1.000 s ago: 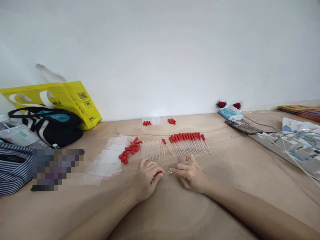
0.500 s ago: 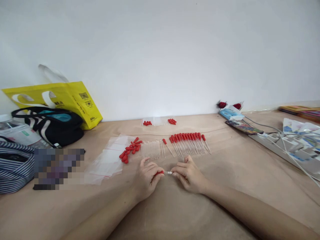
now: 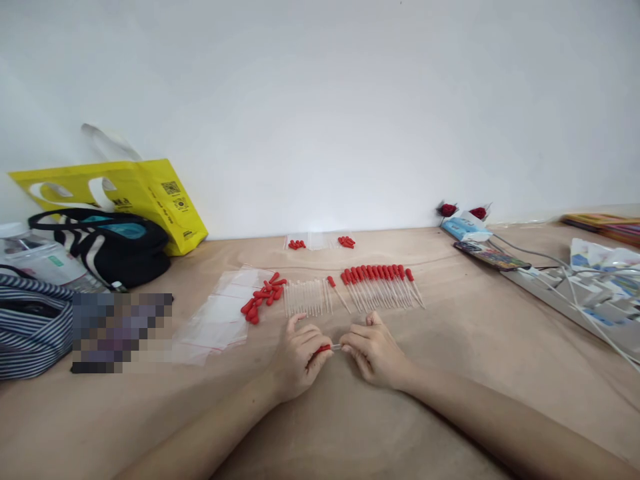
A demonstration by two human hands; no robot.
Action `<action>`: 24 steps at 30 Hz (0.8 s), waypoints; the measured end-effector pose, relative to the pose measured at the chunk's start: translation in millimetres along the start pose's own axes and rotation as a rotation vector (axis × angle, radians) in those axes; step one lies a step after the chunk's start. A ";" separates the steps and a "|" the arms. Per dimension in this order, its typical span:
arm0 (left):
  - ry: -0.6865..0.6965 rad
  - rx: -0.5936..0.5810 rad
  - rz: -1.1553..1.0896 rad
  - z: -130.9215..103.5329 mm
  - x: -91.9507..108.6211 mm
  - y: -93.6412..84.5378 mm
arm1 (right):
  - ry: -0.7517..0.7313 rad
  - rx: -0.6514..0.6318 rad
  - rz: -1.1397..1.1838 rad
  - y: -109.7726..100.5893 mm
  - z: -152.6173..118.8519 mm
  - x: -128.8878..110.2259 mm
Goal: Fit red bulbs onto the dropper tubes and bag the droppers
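Observation:
Between finger and thumb, my left hand (image 3: pixel 301 353) pinches a red rubber dropper bulb (image 3: pixel 323 348). A thin clear glass tube (image 3: pixel 337 347) runs from the bulb's mouth into the fingers of my right hand (image 3: pixel 375 350), which grip it close by. Beyond my left hand lies a loose heap of red bulbs (image 3: pixel 263 298), beside a row of bare glass tubes (image 3: pixel 304 297). A row of droppers with red bulbs fitted (image 3: pixel 383 287) lies past my right hand, and a single dropper (image 3: pixel 339 293) rests between the two rows.
Clear plastic zip bags (image 3: pixel 225 310) lie left of the bulbs; bags with more red bulbs (image 3: pixel 297 245) sit by the wall. A yellow bag (image 3: pixel 170 200), a black bag (image 3: pixel 135 257) and a striped pouch (image 3: pixel 35 327) crowd the left. A power strip (image 3: pixel 575 293) with cables and a tissue pack (image 3: pixel 465 228) stand right.
My hands have come slightly closer together, and less of the glass tube shows between them. The whole view has shifted a little; the rows on the table look the same.

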State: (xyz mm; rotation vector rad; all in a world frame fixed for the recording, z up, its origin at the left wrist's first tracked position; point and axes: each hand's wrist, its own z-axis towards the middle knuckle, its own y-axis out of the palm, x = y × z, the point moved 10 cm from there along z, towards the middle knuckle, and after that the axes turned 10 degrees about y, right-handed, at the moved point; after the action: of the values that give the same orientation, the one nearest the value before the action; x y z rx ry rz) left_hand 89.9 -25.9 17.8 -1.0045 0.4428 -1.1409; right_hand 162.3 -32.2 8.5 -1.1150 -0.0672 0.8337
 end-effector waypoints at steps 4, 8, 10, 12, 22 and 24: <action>-0.014 -0.049 -0.007 0.4 -5.2 1.9 | 0.012 -0.010 -0.008 -1.8 1.9 1.2; -0.036 -0.080 0.054 0.2 -12.6 -1.5 | 0.006 -0.024 -0.067 -5.9 4.2 2.2; -0.040 -0.096 0.081 -0.3 -15.1 -1.9 | 0.005 -0.032 -0.097 -7.0 4.0 2.8; -0.045 -0.087 0.108 -1.0 -17.5 -3.4 | 0.008 -0.057 -0.107 -5.3 3.0 3.8; -0.291 0.145 0.225 -15.0 -48.8 -23.2 | 0.615 0.110 -0.087 -8.5 31.0 86.4; -0.279 0.120 0.224 -14.3 -48.0 -21.1 | 0.683 0.135 -0.134 -7.2 40.3 94.2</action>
State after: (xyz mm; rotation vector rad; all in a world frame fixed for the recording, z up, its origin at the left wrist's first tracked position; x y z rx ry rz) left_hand 48.8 9.7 19.3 -0.9651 0.2524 -0.8027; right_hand 214.8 55.7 0.6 -1.2004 0.4714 0.3020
